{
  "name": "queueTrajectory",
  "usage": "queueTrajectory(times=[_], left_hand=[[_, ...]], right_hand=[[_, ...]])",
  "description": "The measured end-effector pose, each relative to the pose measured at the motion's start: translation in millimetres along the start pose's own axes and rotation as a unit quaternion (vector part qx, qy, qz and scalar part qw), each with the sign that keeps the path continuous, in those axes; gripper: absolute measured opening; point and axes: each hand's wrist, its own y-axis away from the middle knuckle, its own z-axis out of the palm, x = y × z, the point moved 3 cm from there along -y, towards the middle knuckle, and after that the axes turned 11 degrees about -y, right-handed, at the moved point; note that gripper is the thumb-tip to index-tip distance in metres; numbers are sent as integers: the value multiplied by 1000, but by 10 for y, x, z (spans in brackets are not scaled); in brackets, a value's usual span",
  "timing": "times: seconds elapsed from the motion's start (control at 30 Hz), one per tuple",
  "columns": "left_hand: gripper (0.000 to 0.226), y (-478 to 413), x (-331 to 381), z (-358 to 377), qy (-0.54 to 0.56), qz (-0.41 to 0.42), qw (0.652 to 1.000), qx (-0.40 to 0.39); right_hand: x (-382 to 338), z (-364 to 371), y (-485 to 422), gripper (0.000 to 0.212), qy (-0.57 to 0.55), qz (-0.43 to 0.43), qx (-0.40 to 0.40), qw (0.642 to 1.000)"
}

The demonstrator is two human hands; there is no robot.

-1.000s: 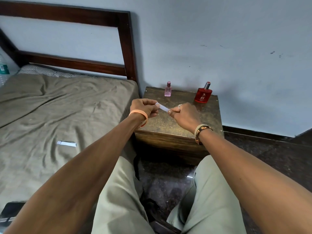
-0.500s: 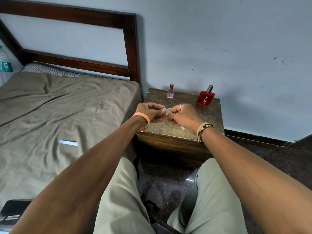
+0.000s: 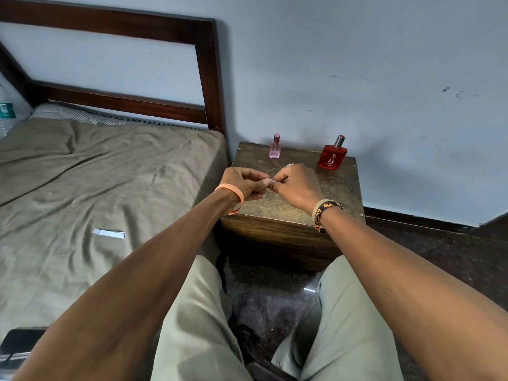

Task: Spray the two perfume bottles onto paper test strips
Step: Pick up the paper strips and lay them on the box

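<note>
A small pink perfume bottle (image 3: pixel 275 147) and a larger red perfume bottle (image 3: pixel 332 155) stand upright at the back of a dark wooden bedside table (image 3: pixel 341 185). Over the table's middle, my left hand (image 3: pixel 242 182) and my right hand (image 3: pixel 298 185) meet fingertip to fingertip, both pinching one white paper test strip (image 3: pixel 268 180). Only a sliver of that strip shows between the fingers. A second white paper strip (image 3: pixel 108 233) lies flat on the bed sheet to the left.
A bed with an olive sheet (image 3: pixel 96 188) and a dark wooden headboard (image 3: pixel 209 78) fills the left side. A plastic water bottle (image 3: pixel 5 111) stands at the far left edge. A dark flat object (image 3: pixel 16 345) lies at the bottom left. Dark floor (image 3: pixel 439 257) extends right of the table.
My hands have drawn close together, and the strip that was stretched out between them is now almost hidden by the fingers. The bottles and the strip on the bed have not moved.
</note>
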Motion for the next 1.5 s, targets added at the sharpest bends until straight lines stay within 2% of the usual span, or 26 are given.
queueTrajectory(times=[0.33, 0.47, 0.7, 0.77, 0.83, 0.87, 0.9, 0.97, 1.0, 1.07, 1.17, 1.33, 1.5], left_hand=[[4, -148, -126, 76, -81, 0, 997, -13], [12, -260, -186, 83, -68, -54, 996, -6], [24, -508, -412, 46, 55, -179, 981, -45], [25, -622, -536, -13, 98, -211, 972, -43], [25, -741, -661, -90, 97, -223, 970, -14], [24, -811, -732, -139, 75, -224, 972, 7], [23, -881, -804, -190, 38, -221, 974, 25], [17, -1035, -946, -288, -47, -214, 974, 47], [15, -1105, -1011, -332, -90, -213, 971, 55], [13, -1268, -1123, -435, -178, -205, 959, 84], [17, -1472, -1189, -511, -260, -169, 945, 103], [14, -1739, -1207, -500, -269, -136, 940, 158], [12, -1737, -1207, -447, -328, -97, 930, 135]], right_hand=[[96, 128, -116, 14, 82, -18, -8, 996], [137, 194, -175, 17, 122, -22, 4, 992], [261, 522, -345, 23, 143, -54, 13, 988], [314, 629, -424, 20, 86, -53, 12, 995], [423, 713, -496, 14, -71, 12, 20, 997], [510, 767, -545, 12, -174, 73, 28, 982], [594, 821, -578, 11, -275, 148, 34, 949], [734, 957, -635, 8, -424, 287, 28, 859], [783, 1013, -653, 6, -465, 333, 22, 820], [872, 1117, -733, 9, -497, 380, 23, 780], [990, 1222, -824, 12, -511, 406, 32, 757], [1135, 1285, -952, 5, -512, 418, 38, 749], [1159, 1260, -1026, 10, -532, 416, 51, 735]])
